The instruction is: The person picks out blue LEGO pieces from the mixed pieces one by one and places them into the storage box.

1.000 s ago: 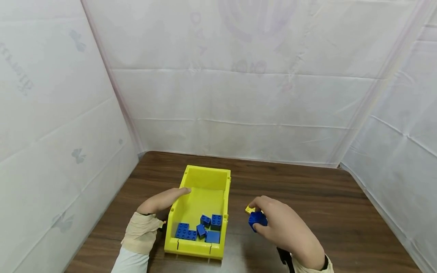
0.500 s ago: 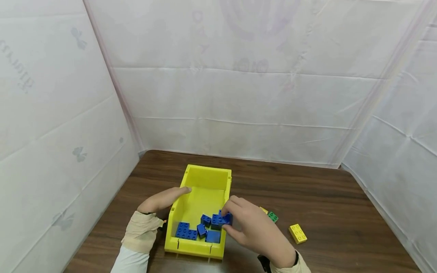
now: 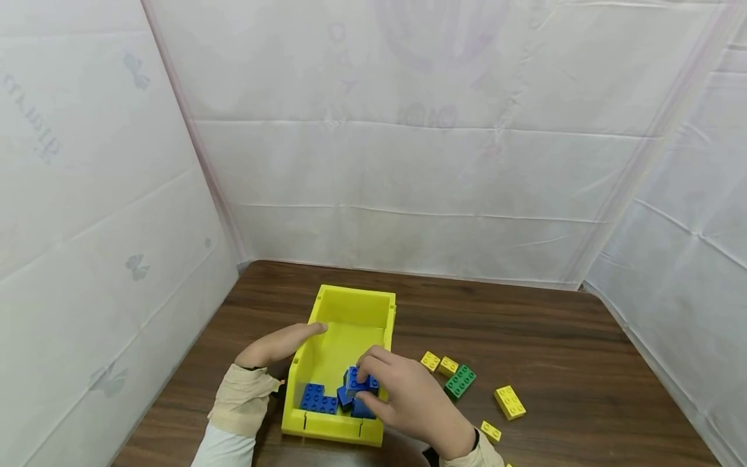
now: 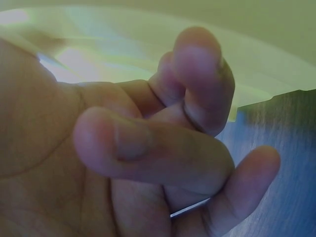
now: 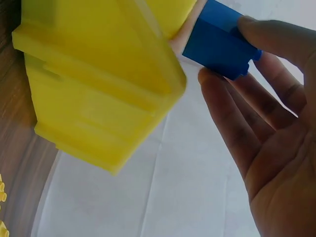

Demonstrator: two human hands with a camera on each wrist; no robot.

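Inside yellow bin (image 3: 350,305), blue bricks (image 3: 318,397)

Right hand (image 5: 266,133), fingers (image 5: 276,37) pinching blue brick (image 5: 217,47), just above yellow bin (image 5: 98,74) rim

Yellow bricks (image 3: 509,401), green brick (image 3: 460,381) loose on wooden table (image 3: 554,350).

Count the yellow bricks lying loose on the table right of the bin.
4 in full view: two small yellow bricks side by side beside the green brick, a longer one further right, a small one nearer the person. A yellow speck at the bottom edge may be another.
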